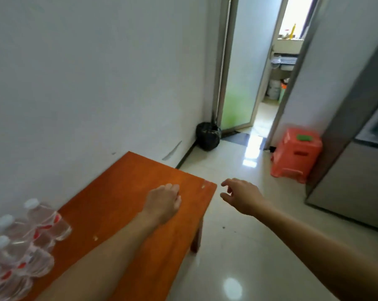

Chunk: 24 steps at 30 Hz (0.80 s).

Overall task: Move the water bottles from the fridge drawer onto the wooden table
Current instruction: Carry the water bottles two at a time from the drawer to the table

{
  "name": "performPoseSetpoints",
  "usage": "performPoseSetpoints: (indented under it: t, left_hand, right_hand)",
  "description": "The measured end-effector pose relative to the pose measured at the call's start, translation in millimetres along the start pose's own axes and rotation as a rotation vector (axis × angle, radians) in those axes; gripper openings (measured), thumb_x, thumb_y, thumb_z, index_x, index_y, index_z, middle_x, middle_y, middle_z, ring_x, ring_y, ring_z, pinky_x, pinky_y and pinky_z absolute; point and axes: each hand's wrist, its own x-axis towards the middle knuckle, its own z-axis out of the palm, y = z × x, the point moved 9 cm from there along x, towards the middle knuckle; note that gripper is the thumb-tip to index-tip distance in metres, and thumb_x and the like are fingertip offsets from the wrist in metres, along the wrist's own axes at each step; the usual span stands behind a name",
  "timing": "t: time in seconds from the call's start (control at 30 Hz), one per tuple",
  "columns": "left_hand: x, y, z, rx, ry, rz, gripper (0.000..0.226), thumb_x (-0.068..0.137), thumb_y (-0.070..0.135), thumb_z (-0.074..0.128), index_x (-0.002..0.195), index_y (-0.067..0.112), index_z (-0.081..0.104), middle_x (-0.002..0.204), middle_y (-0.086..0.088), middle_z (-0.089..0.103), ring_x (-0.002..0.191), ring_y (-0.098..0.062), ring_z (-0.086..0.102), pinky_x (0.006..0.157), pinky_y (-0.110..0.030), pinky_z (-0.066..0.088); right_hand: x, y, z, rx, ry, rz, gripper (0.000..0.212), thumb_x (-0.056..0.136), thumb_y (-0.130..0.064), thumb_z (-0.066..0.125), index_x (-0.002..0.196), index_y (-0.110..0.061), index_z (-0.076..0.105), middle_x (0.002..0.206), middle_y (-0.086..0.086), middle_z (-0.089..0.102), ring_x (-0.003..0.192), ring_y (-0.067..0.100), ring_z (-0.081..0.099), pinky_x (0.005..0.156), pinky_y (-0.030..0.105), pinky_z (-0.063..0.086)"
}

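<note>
Standing clustered at the wooden table's (127,192) near-left corner, against the wall: water bottles (25,240). Left hand (164,203) loosely curled over tabletop, empty; right hand (242,195) spread above glossy floor (238,246). Orange stool (296,157) beside fridge (353,183).

Home interior, white walls, glossy tiled floor (238,257), grey fridge (357,170), orange plastic stool (296,157), doorway (268,61) onto cluttered utility room

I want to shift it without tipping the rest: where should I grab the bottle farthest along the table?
Probably grip the farthest water bottle around its neck below the white cap, coming from above and the right, its open side; the other bottles crowd its near side and the wall sits behind.
</note>
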Motion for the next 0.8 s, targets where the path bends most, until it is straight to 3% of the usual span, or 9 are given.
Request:
performPoseSetpoints:
  t: [0.27,0.4,0.53,0.8]
  left_hand:
    - [95.5,214.8,45.9,-0.05,-0.061,0.296,0.023,0.092,0.038,0.043,0.096,0.02,0.056,0.091,0.001,0.062,0.077,-0.018,0.059,0.071,-0.037,0.054]
    - [153.3,307.2,79.6,-0.04,-0.106,0.415,0.024,0.093,0.037,0.042,0.1,0.019,0.057,0.096,0.0,0.063,0.083,-0.022,0.059,0.074,-0.035,0.051]
    - [220.9,397.7,109.0,-0.075,-0.133,0.518,0.025,0.093,0.036,0.042,0.102,0.018,0.057,0.098,0.0,0.063,0.088,-0.023,0.061,0.073,-0.033,0.046]
    - [334.5,574.3,130.4,-0.172,-0.171,0.735,0.017,0.092,0.033,0.046,0.093,0.018,0.055,0.093,0.002,0.063,0.074,-0.014,0.051,0.064,-0.027,0.039]
  right_hand:
    - [-99.0,225.6,-66.9,0.027,0.126,0.351,0.039,0.088,-0.046,0.057,0.124,-0.028,0.058,0.103,-0.006,0.066,0.093,0.017,0.062,0.076,0.031,0.048]
    - [-123.3,320.5,-80.0,0.034,0.157,0.483,0.039,0.089,-0.045,0.057,0.124,-0.028,0.058,0.102,-0.005,0.065,0.088,0.014,0.061,0.069,0.028,0.044]
    - [-131.8,418.0,-105.1,0.047,0.204,0.614,0.038,0.089,-0.044,0.057,0.123,-0.027,0.057,0.098,-0.007,0.062,0.084,0.01,0.058,0.072,0.029,0.05]
    - [-170.6,586.0,-162.8,0.121,0.315,0.849,0.037,0.09,-0.04,0.057,0.124,-0.023,0.057,0.093,-0.006,0.059,0.082,0.013,0.054,0.066,0.026,0.039]
